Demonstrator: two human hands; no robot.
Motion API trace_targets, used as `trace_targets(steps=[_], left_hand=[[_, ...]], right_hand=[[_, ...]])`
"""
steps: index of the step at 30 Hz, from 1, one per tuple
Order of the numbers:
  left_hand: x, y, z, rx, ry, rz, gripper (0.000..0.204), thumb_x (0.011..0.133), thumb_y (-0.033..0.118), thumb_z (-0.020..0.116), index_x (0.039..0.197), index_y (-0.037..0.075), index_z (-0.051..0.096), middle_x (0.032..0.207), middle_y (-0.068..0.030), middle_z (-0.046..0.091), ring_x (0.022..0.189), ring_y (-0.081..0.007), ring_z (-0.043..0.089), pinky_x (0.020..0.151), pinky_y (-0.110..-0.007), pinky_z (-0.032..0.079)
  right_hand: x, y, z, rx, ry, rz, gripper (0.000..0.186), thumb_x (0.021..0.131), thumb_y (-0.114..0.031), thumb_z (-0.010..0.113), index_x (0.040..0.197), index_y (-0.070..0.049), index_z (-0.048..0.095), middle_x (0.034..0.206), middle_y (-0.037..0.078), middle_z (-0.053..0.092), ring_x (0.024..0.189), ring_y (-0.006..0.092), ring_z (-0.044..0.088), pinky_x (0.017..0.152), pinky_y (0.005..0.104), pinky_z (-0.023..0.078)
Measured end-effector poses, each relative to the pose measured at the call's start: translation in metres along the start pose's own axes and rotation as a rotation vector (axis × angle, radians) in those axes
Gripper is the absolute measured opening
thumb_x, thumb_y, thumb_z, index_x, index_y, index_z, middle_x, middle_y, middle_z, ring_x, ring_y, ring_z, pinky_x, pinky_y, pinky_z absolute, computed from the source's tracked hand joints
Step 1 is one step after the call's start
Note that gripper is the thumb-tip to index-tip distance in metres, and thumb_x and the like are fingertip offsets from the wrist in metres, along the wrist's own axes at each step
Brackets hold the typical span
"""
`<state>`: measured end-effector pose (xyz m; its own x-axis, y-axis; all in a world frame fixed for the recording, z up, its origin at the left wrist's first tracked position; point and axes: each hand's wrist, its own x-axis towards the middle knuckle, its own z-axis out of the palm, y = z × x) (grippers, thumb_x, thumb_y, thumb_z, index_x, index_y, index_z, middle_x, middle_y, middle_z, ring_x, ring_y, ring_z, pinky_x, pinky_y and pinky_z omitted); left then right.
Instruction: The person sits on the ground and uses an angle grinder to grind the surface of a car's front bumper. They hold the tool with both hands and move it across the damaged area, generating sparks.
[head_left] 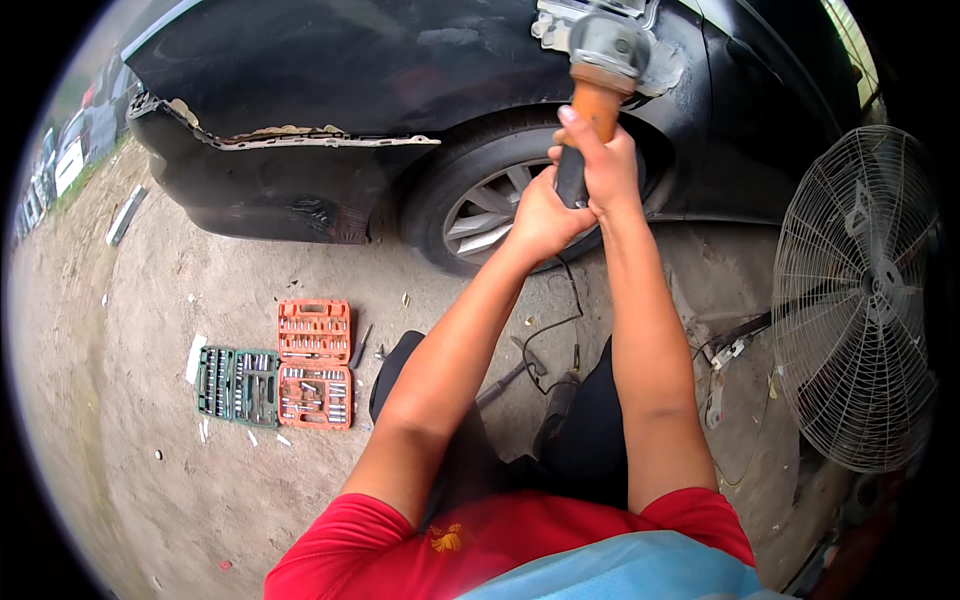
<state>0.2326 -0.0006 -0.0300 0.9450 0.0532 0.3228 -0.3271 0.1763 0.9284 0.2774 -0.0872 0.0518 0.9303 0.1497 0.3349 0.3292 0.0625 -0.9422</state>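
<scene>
An orange angle grinder [595, 100] with a grey metal head is held up against the black car body [440, 60]. Its head is blurred and lies over a light, scuffed patch at the upper middle. My right hand [610, 165] is wrapped round the grinder’s body, thumb pointing up along it. Just below and to the left, my left hand [550, 215] closes on the dark rear end of the tool, from which a black cord hangs. The car’s wheel [475, 215] is behind both hands. Left of the wheel, the body panel has a ragged, pale edge along a gap.
Open socket sets in orange [315, 335] and green [215, 380] cases lie on the dirt ground [160, 330] at lower left. A large wire-cage fan [850, 350] stands close on my right. A long tool [495, 388] lies between my legs, beside the cord.
</scene>
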Motion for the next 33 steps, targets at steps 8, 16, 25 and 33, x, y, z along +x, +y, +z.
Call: trace_targets(steps=[8,16,25,33], left_hand=[[-0.006,0.007,0.003,-0.125,0.002,0.016,0.045,0.081,0.016,0.09,0.117,0.001,0.068,0.109,-0.0034,0.075,0.098,-0.0136,0.07,0.09,-0.032,0.056],[-0.004,0.012,-0.002,0.018,0.054,-0.011,0.035,0.082,0.009,0.083,0.111,0.001,0.067,0.101,-0.0035,0.075,0.089,-0.0118,0.069,0.08,-0.032,0.056],[-0.003,0.01,-0.014,0.034,-0.009,-0.005,0.042,0.081,0.015,0.09,0.115,0.001,0.068,0.106,-0.0038,0.075,0.095,-0.0119,0.07,0.086,-0.031,0.057],[-0.009,0.01,-0.013,-0.077,0.047,0.047,0.041,0.082,0.016,0.09,0.114,0.001,0.069,0.105,-0.004,0.076,0.095,-0.0114,0.07,0.087,-0.032,0.057]], right_hand=[[0.004,-0.005,0.003,-0.101,-0.113,-0.041,0.056,0.091,-0.049,0.091,0.111,0.0,0.071,0.091,0.011,0.074,0.077,0.0172,0.075,0.069,0.0319,0.061],[0.006,-0.007,0.006,0.023,-0.061,0.006,0.052,0.093,-0.044,0.09,0.112,0.0,0.071,0.09,0.01,0.073,0.075,0.0171,0.075,0.068,0.0313,0.062],[0.005,0.006,0.006,0.14,0.049,0.026,0.049,0.095,-0.042,0.088,0.112,0.001,0.07,0.092,0.013,0.075,0.073,0.0184,0.075,0.063,0.0336,0.063],[0.005,0.0,0.018,-0.015,-0.128,-0.052,0.054,0.093,-0.046,0.09,0.112,0.0,0.071,0.094,0.011,0.075,0.076,0.0175,0.075,0.069,0.0319,0.062]])
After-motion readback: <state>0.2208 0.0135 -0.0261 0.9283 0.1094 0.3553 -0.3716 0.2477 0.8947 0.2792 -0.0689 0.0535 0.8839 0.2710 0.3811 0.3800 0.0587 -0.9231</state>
